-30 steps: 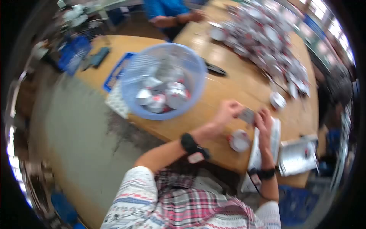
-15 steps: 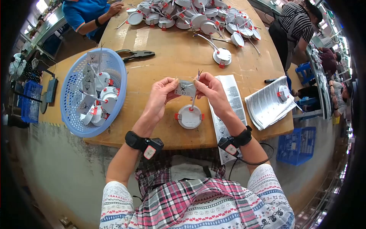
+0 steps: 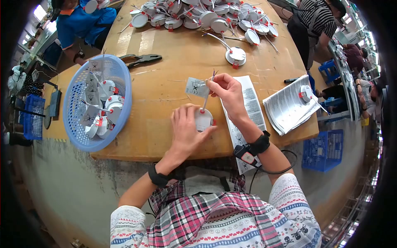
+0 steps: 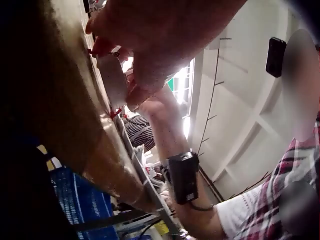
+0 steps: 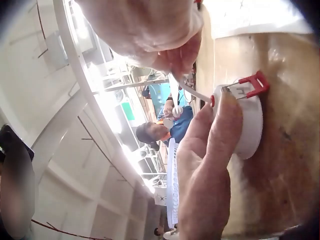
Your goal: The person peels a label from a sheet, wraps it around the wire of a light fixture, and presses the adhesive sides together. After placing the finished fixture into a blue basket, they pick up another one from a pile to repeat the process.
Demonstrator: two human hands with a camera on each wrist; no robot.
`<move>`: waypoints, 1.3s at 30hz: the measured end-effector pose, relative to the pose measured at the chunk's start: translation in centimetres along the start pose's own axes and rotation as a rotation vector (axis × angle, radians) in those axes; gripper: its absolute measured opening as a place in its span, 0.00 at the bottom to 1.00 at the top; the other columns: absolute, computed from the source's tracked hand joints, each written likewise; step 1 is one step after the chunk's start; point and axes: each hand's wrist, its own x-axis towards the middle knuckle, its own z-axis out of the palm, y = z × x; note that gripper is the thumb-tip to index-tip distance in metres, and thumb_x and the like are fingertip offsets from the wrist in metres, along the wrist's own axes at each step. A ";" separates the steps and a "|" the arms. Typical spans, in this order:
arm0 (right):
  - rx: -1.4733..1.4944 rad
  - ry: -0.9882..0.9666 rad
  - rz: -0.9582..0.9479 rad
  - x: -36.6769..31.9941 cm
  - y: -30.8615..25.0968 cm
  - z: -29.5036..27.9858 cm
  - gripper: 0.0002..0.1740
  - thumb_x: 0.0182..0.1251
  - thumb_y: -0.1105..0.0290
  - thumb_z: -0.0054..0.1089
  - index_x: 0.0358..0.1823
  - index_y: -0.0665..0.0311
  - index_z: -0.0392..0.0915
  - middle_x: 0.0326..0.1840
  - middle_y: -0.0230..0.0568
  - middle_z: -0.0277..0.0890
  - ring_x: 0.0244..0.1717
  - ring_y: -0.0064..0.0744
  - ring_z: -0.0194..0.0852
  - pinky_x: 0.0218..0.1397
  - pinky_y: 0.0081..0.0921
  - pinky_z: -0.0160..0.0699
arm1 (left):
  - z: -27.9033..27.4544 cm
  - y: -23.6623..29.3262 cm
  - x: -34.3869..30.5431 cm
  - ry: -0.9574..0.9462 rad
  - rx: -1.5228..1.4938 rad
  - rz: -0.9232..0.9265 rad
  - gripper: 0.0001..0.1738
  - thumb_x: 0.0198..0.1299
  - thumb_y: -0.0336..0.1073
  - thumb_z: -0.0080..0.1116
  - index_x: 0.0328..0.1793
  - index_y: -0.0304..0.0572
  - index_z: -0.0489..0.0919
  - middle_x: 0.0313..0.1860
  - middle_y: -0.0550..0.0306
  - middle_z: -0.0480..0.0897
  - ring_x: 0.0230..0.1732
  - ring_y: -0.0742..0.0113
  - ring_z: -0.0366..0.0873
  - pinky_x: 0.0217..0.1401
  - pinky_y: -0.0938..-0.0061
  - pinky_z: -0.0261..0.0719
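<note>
A round white downlight (image 3: 204,121) with red spring clips lies on the table before me. My left hand (image 3: 184,131) holds it at the rim, fingers on the far left side and thumb along the near edge. From its top rises a white cable (image 3: 205,102) with bare wire ends. My right hand (image 3: 228,94) pinches this cable near its upper end, together with the edge of a silver-grey printed label (image 3: 196,87) that sticks out to the left. In the right wrist view, the left fingertips (image 5: 227,107) press on the downlight beside a red clip (image 5: 257,84).
A blue basket (image 3: 128,107) with labelled downlights stands left, pliers (image 3: 142,60) behind it. Many downlights (image 3: 206,18) are heaped at the back; one (image 3: 235,57) lies nearer. Right are a label sheet (image 3: 250,103) and a paper stack (image 3: 285,109) bearing another downlight (image 3: 305,93).
My left hand has let go of the label and come down onto the downlight. The right hand still pinches the cable and label. The person in blue has shifted, with round white pieces now near them.
</note>
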 end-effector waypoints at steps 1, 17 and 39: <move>0.015 -0.008 0.002 0.1 0.0 -0.1 0.08 0.60 0.70 0.61 0.35 0.68 0.74 0.29 0.35 0.78 0.29 0.18 0.74 0.35 0.16 0.72 | 0.3 -0.3 -0.2 -0.007 0.050 0.048 0.33 0.42 0.49 0.68 0.50 0.36 0.71 0.46 0.48 0.70 0.51 0.54 0.65 0.56 0.62 0.61; -0.224 -0.237 0.178 -0.1 0.2 -2.0 0.21 0.58 0.58 0.63 0.38 0.72 0.76 0.27 0.37 0.77 0.30 0.21 0.76 0.33 0.15 0.73 | -0.2 -1.0 -0.3 -0.081 -0.013 0.075 0.31 0.43 0.45 0.67 0.51 0.35 0.71 0.47 0.51 0.70 0.52 0.54 0.64 0.58 0.62 0.59; -0.119 -0.188 0.141 0.6 0.0 -0.6 0.15 0.61 0.62 0.60 0.29 0.70 0.80 0.25 0.35 0.78 0.27 0.19 0.74 0.34 0.16 0.73 | -0.2 -0.6 -0.5 -0.051 0.055 0.048 0.31 0.41 0.45 0.68 0.50 0.37 0.71 0.45 0.50 0.69 0.49 0.54 0.65 0.54 0.63 0.63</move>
